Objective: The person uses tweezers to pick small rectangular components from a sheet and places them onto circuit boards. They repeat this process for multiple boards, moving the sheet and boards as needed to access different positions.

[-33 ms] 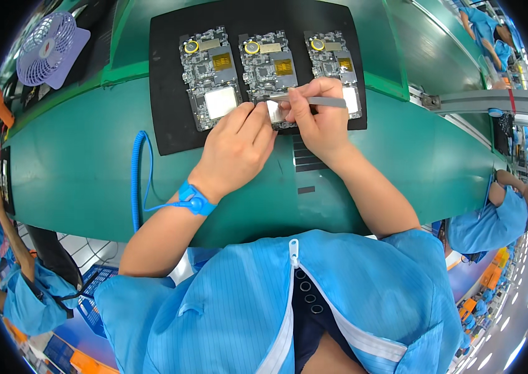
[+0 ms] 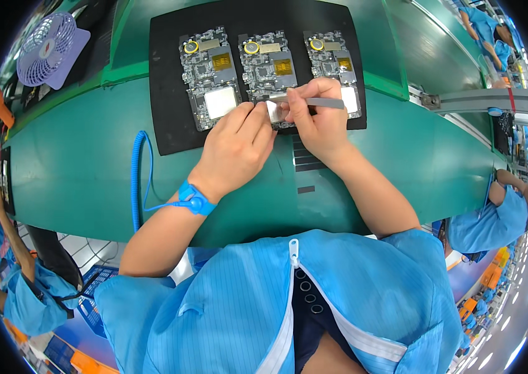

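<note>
Middle circuit board (image 2: 269, 76) points lengthwise forward, right fingers (image 2: 300, 111) pinching a grey tool (image 2: 327, 102), grip of left fingers (image 2: 252, 118) unclear.

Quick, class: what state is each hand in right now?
Left hand: fingertips at the middle circuit board; grip cannot be told.
Right hand: closed, holding grey tweezers.

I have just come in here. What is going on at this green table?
A person's right hand holds a grey tool, perhaps tweezers, over the lower part of the middle board. The fingers of the left hand are at that board's lower left; whether they press on it is unclear. The left board and right board lie on the same black mat, the right one partly hidden by the right hand. A blue strap is on the left wrist.
</note>
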The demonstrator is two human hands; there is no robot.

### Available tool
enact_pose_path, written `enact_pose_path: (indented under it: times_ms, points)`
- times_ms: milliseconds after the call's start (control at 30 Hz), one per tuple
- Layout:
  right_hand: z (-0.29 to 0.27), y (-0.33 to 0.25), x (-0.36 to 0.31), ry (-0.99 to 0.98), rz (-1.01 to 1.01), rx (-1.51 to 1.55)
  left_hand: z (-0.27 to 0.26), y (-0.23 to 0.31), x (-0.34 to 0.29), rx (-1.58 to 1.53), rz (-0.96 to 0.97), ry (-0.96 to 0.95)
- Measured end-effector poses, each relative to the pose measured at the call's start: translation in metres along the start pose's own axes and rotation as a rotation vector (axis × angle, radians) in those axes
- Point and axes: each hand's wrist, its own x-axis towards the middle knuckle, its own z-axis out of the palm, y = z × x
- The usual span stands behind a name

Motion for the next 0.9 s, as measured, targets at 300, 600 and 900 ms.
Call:
enact_pose_path:
  times_ms: [300, 600, 900]
  points:
    - [-0.054, -0.053, -0.041, 0.170, 0.527, 0.457, -0.027, 0.026, -0.021, -0.339, 0.339, -0.298]
    - [-0.069, -0.053, -0.128, 0.179, 0.567, 0.409, -0.014, 0.051, -0.027, -0.292, 0.408, -0.336]
    - [-0.076, -0.051, -0.122, 0.182, 0.625, 0.513, -0.014, 0.052, -0.029, -0.236, 0.412, -0.346]
